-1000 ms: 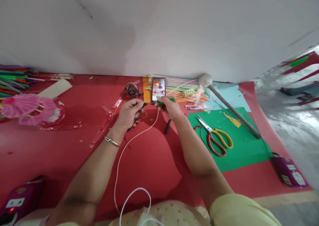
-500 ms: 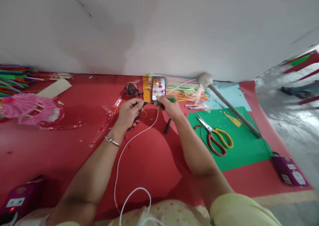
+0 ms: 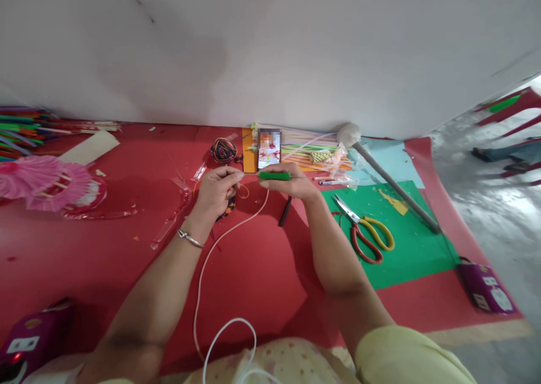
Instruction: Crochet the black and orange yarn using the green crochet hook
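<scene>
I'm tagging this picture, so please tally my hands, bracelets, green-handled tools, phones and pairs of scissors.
Hands: 2, left hand and right hand
Bracelet: 1
Green-handled tool: 1
Phone: 1
Scissors: 1 pair
Total: 6

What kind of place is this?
It looks like a craft spot, though I can't tell which building. The red table has a ball of colourful yarn, scissors on green paper, and bright sticks.

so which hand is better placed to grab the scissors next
Probably the right hand: though it holds the green handle, the scissors lie on its side, nearer than to the left hand.
</scene>
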A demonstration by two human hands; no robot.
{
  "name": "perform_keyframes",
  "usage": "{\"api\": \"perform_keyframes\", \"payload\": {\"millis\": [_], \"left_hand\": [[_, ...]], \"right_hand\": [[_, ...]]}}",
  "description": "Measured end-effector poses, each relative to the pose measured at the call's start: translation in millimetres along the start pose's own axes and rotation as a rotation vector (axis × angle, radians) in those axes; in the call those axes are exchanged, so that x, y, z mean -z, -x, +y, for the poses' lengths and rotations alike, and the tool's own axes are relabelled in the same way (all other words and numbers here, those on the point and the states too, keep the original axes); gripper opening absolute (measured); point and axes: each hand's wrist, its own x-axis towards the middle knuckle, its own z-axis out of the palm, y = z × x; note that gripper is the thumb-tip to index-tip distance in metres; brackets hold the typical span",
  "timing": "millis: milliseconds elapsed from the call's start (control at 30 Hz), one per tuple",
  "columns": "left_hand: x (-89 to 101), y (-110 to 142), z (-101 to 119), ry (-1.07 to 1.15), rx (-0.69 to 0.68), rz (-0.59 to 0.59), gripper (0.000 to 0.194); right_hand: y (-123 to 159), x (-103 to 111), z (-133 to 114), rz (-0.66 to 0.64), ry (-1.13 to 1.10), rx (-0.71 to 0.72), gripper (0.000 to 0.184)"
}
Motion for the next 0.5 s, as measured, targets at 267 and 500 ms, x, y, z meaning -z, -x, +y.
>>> {"api": "perform_keyframes", "payload": {"millis": [267, 500], "left_hand": [[4.4, -8, -1, 0.184, 0.069, 0.087, 0.016], [5.0, -9, 4, 0.292, 0.108, 0.138, 0.017]], "right_hand": [[-27, 16, 61, 0.525, 0.889, 0.109, 0.039], [-29, 4, 63, 0.475, 1.024, 0.043, 0.048]]}}
